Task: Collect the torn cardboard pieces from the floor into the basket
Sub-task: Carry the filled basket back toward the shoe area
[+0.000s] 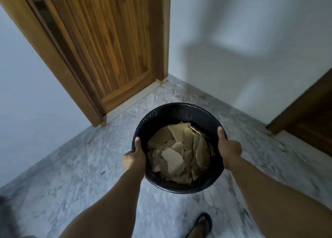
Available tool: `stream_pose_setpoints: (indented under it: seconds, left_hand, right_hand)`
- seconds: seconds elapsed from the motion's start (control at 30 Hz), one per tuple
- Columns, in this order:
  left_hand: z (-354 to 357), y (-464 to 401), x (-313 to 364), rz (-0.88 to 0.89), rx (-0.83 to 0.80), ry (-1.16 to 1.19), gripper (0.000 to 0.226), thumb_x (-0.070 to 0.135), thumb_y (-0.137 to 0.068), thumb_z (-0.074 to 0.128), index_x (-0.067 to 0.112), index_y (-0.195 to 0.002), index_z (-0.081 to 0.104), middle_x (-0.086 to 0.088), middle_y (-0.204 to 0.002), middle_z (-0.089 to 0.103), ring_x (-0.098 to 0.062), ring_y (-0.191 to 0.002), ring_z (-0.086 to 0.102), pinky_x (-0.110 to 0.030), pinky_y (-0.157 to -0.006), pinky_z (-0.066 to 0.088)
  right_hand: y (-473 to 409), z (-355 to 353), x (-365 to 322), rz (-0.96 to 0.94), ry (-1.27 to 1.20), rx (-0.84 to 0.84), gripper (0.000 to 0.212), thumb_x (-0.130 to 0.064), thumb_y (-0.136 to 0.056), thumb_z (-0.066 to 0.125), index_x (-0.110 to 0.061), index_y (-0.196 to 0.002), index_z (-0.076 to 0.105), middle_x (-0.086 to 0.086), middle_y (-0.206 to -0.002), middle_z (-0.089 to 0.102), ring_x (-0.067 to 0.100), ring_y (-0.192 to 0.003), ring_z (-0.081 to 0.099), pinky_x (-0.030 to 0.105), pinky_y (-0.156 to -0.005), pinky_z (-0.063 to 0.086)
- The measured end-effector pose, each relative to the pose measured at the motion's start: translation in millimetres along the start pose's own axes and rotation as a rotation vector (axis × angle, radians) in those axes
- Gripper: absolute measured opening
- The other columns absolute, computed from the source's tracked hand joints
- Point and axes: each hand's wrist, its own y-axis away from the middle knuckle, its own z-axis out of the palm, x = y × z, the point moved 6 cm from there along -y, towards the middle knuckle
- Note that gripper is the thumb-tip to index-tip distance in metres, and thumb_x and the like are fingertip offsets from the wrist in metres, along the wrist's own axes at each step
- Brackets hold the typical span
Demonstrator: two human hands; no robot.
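Observation:
A round black basket hangs in the air in front of me, above the marble floor. Several torn brown cardboard pieces lie piled inside it. My left hand grips the basket's left rim, thumb over the edge. My right hand grips the right rim the same way, thumb on top. No loose cardboard shows on the visible floor.
A wooden door stands ahead on the left in a white wall. A darker wooden door is at the right edge. Grey marble floor spreads below. My sandalled foot shows at the bottom.

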Motion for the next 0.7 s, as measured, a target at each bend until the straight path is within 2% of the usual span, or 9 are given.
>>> stream_pose_setpoints:
  seconds: [0.03,0.1,0.3,0.4,0.47,0.53,0.57,0.63,0.7]
  left_hand:
    - [6.5,7.5,-0.2,0.005,-0.020,-0.002,0.068,0.070,-0.085,0.048,0.004,-0.091,0.060,-0.015,-0.086,0.058,-0.035,-0.086,0.061,-0.040,-0.076,0.050]
    - [22.1,26.2,0.6,0.036,-0.067,-0.044,0.069,0.070,-0.086,0.046,0.003,-0.099,0.060,-0.015,-0.088,0.056,-0.034,-0.084,0.059,-0.040,-0.075,0.050]
    - [71.5,93.7,6.9,0.162,-0.176,-0.204,0.075,0.063,-0.092,0.042,-0.005,-0.124,0.053,-0.018,-0.087,0.049,-0.035,-0.090,0.053,-0.037,-0.078,0.040]
    - [101.5,118.5,-2.3,0.206,-0.269,-0.257,0.077,0.073,-0.083,0.047,0.002,-0.110,0.058,-0.007,-0.069,0.047,-0.028,-0.068,0.053,-0.031,-0.067,0.041]
    - [118.3,137.3,-9.8,0.217,-0.307,-0.273,0.081,0.078,-0.076,0.051,0.002,-0.100,0.064,-0.008,-0.069,0.056,-0.024,-0.060,0.055,-0.028,-0.054,0.041]
    - [131.6,163.7,-15.3,0.215,-0.319,-0.243,0.079,0.075,-0.080,0.049,-0.001,-0.093,0.063,-0.009,-0.072,0.059,-0.024,-0.059,0.055,-0.026,-0.047,0.037]
    - [139.8,181.0,-19.1,0.232,-0.330,-0.284,0.081,0.075,-0.083,0.044,-0.002,-0.094,0.062,-0.010,-0.075,0.060,-0.024,-0.060,0.054,-0.027,-0.046,0.035]
    - [151.4,212.0,-25.9,0.284,-0.341,-0.401,0.081,0.075,-0.086,0.035,-0.001,-0.096,0.060,-0.012,-0.080,0.059,-0.025,-0.061,0.052,-0.028,-0.045,0.032]
    - [166.4,242.6,-40.0,0.293,-0.351,-0.414,0.081,0.076,-0.084,0.038,-0.002,-0.094,0.059,-0.011,-0.075,0.058,-0.025,-0.059,0.052,-0.029,-0.046,0.036]
  right_hand:
    - [0.5,-12.8,4.8,-0.005,-0.047,0.012,0.099,-0.073,-0.082,0.051,0.008,-0.139,0.044,0.023,-0.139,0.051,0.037,-0.123,0.052,0.038,-0.100,0.043]
    - [3.7,-42.9,15.6,-0.020,-0.113,0.043,0.096,-0.070,-0.085,0.052,0.005,-0.144,0.039,0.022,-0.146,0.045,0.034,-0.127,0.048,0.034,-0.105,0.038]
    - [3.4,-135.2,59.1,0.058,-0.168,0.168,0.099,-0.075,-0.083,0.048,0.005,-0.142,0.043,0.023,-0.143,0.048,0.036,-0.122,0.053,0.038,-0.104,0.044]
    - [3.0,-177.9,83.1,0.098,-0.207,0.225,0.108,-0.083,-0.075,0.049,0.002,-0.142,0.045,0.021,-0.141,0.051,0.036,-0.120,0.055,0.043,-0.104,0.046]
    - [5.7,-206.8,99.9,0.139,-0.231,0.254,0.109,-0.086,-0.071,0.048,0.003,-0.133,0.052,0.021,-0.131,0.057,0.035,-0.111,0.058,0.038,-0.092,0.050]
    - [6.3,-236.6,119.2,0.162,-0.269,0.289,0.107,-0.092,-0.062,0.046,-0.002,-0.119,0.058,0.018,-0.119,0.060,0.032,-0.102,0.060,0.036,-0.082,0.049]
    - [7.0,-253.7,131.4,0.177,-0.304,0.306,0.111,-0.091,-0.063,0.047,0.001,-0.125,0.058,0.019,-0.125,0.060,0.032,-0.105,0.060,0.037,-0.086,0.051]
    - [6.6,-283.6,152.1,0.173,-0.336,0.338,0.105,-0.081,-0.075,0.052,0.004,-0.137,0.049,0.022,-0.137,0.054,0.035,-0.117,0.056,0.036,-0.095,0.048]
    - [11.3,-318.5,174.6,0.183,-0.349,0.379,0.095,-0.071,-0.084,0.054,0.007,-0.138,0.047,0.024,-0.139,0.051,0.036,-0.121,0.054,0.035,-0.095,0.044]
